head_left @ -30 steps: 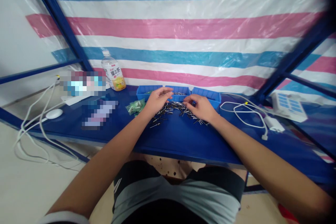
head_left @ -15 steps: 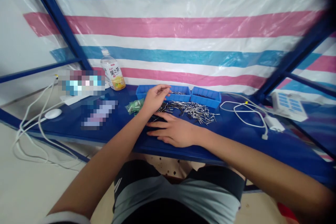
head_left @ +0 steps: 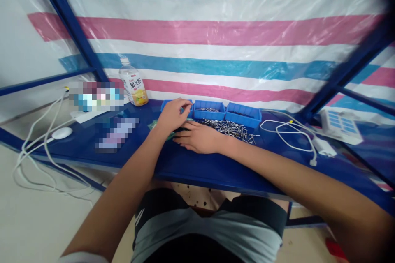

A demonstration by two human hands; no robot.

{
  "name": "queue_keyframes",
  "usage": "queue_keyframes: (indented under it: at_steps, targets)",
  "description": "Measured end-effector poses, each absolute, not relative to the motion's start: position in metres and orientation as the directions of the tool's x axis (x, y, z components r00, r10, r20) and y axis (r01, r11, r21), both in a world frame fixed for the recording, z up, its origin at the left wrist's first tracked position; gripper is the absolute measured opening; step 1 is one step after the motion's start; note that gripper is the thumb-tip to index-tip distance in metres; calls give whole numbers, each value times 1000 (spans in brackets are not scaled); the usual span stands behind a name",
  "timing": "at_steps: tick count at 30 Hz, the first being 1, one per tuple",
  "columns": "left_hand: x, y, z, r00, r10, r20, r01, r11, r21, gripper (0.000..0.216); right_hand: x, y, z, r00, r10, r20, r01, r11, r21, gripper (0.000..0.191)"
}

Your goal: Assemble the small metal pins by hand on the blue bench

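Note:
A heap of small metal pins [head_left: 231, 127] lies on the blue table [head_left: 216, 164] in front of three blue trays [head_left: 242, 114] set in a row. My left hand [head_left: 172, 116] is over the leftmost tray with its fingers curled together; what they pinch, if anything, is too small to make out. My right hand [head_left: 200, 137] lies flat on the table at the left end of the heap, fingers stretched out to the left. It reaches towards a small green packet [head_left: 154, 125], which my left wrist largely hides.
A drink bottle [head_left: 133, 84] stands at the back left. White cables with a charger [head_left: 321, 146] and a white socket strip [head_left: 339, 125] lie to the right. A white round device [head_left: 62, 132] with cords and blurred items [head_left: 115, 135] sit to the left. Striped sheeting backs the table.
My right hand left the pin heap, swept down and left, and now rests flat near the green packet. My left hand shifted left, over the leftmost tray, and its fingers closed.

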State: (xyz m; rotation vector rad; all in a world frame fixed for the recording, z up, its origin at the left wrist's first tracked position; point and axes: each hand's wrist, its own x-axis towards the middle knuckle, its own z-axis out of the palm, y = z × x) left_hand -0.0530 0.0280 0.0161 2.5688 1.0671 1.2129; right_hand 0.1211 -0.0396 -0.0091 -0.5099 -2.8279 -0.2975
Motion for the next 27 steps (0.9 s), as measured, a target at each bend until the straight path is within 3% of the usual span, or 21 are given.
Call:
queue_keyframes:
  at_steps: [12,20,24,27]
  targets:
    - [-44,29,6,524,620,584,564,-766,308,26,204,-46,-10,-817,463,344,522,847,102,30]
    - [-39,22,6,551,629,549,560,-766,316,26,219,-42,-13,-717,510,475,522,845,-119,19]
    - [-37,22,4,559,618,554,537,-778,325,25,220,-41,-13,-578,572,582,515,809,-284,15]
    - [-35,22,4,569,597,565,518,-794,318,25,222,-40,-16,-515,612,599,532,777,-336,14]
